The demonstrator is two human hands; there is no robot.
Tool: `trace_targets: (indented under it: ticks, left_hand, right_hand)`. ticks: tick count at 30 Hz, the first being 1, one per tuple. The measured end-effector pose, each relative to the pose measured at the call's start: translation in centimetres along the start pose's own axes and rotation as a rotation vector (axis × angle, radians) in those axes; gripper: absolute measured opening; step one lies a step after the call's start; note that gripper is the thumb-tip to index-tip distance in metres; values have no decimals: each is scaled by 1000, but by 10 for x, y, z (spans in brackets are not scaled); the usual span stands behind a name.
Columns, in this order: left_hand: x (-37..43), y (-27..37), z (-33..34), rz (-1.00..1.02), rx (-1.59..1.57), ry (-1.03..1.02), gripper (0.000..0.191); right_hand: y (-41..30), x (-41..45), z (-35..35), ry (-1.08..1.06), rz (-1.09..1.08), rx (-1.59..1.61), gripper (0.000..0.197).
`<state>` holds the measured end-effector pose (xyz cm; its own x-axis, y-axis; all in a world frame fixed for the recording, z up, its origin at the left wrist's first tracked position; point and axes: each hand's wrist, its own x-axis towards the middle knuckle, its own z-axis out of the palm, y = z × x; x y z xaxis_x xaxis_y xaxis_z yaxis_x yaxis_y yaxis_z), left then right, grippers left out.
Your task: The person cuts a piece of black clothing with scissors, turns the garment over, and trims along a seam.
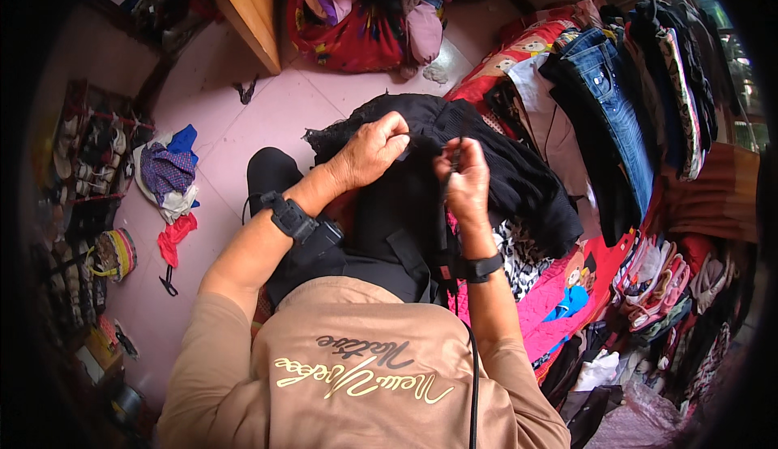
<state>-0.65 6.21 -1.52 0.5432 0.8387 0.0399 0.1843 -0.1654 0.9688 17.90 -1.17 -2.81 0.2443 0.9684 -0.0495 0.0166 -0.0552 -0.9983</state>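
A black garment (510, 166) with a ribbed weave and a lacy edge lies bunched across my lap and over the bed's edge. My left hand (378, 146) is closed above it, thumb and fingers pinched at dark cloth; the exact spot gripped is hard to see. To its right, my right hand (467, 172) grips a thin dark item (454, 160), slightly blurred, whose kind I cannot tell. The two hands are a short way apart. Black straps circle both wrists.
Folded blue jeans (614, 102) and stacked clothes cover the red bed cover (598, 273) on the right. A stuffed red cloth bundle (346, 29) sits on the tiled floor ahead, near a wooden panel (246, 11). Leftward are a loose clothes pile (167, 169), a striped basket (115, 254) and a shoe rack (94, 151).
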Motion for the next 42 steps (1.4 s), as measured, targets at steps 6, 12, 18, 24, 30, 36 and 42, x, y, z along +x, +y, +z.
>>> trace_targets:
  ticks: [6, 12, 18, 24, 30, 36, 42]
  left_hand:
    - [13, 12, -9, 111, 550, -23, 20]
    - [39, -5, -42, 327, 793, 463, 29]
    - [97, -17, -80, 265, 571, 526, 16]
    - [144, 99, -119, 536, 666, 672, 16]
    - [85, 90, -130, 773, 1089, 595, 42]
    - [-59, -14, -59, 480, 989, 262, 33]
    - [-146, -52, -28, 162, 820, -241, 37]
  right_hand:
    - [-80, 2, -26, 18, 129, 241, 25]
    - [-107, 11, -48, -49, 138, 319, 29]
    - [-116, 69, -80, -94, -85, 175, 24]
    - [-172, 135, -106, -160, -217, 195, 10]
    - [-159, 106, -104, -170, -755, -459, 25]
    - [-66, 23, -92, -383, 85, -57, 32]
    - [-2, -42, -84, -424, 439, 54, 36]
